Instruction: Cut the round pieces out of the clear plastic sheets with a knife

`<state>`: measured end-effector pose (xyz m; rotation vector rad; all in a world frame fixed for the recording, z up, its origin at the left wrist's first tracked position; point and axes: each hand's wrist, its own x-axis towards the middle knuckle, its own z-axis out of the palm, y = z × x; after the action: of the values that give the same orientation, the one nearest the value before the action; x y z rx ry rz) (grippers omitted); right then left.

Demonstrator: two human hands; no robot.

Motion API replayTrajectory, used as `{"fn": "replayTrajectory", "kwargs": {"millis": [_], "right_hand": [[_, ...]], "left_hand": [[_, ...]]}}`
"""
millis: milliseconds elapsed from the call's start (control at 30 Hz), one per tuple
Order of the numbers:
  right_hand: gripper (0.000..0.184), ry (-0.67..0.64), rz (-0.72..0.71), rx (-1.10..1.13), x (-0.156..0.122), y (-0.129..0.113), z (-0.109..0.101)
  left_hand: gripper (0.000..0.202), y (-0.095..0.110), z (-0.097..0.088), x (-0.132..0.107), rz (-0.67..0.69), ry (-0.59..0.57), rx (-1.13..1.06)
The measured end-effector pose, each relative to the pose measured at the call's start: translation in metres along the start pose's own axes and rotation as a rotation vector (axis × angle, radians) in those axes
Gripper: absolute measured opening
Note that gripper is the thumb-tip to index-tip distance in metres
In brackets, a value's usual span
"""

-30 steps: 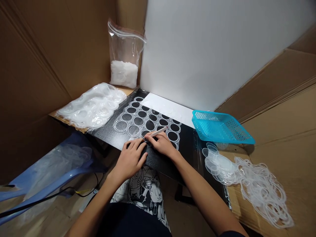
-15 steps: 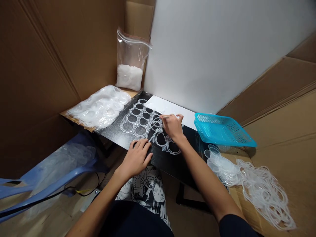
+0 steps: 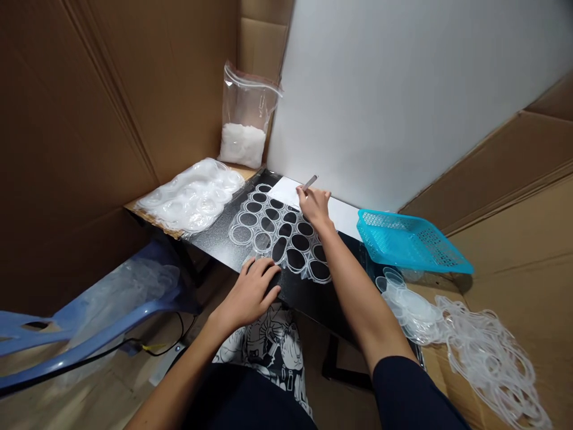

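Navy top, short right sleeve; black-white patterned trousers.

One pen-like tool, one basket

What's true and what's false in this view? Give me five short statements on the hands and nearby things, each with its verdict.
1. The right hand holds a slim, light-coloured, pen-like tool. True.
2. The left hand holds a similar tool. False: no tool shows there; it is palm down at the near side of the clear plastic sheet with rows of circles.
3. The rectangular blue plastic basket sits right of the right hand. True.
4. The transparent zip-top plastic bag lies flat. False: it stands upright.
5. Tangled clear plastic rings lie right of loose clear plastic discs. True.
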<state>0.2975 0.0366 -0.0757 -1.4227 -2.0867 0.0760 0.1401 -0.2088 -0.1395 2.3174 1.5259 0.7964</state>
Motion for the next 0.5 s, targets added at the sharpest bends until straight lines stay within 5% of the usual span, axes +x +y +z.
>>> {"fn": "replayTrajectory", "kwargs": {"millis": [167,233,500], "right_hand": [[0.032,-0.336,-0.217,0.423,-0.061,-0.033,0.012],[0.03,-0.436,-0.21,0.523,-0.09,-0.041,0.018],[0.028,-0.467,-0.091,0.701,-0.111,-0.042,0.024]], "left_hand": [[0.027,-0.026,-0.005,-0.007,-0.011,0.207,-0.071],[0.029,-0.037,-0.007,-0.008,-0.023,0.203,0.014],[0.034,-0.041,-0.004,-0.008,-0.078,0.144,0.159]]}}
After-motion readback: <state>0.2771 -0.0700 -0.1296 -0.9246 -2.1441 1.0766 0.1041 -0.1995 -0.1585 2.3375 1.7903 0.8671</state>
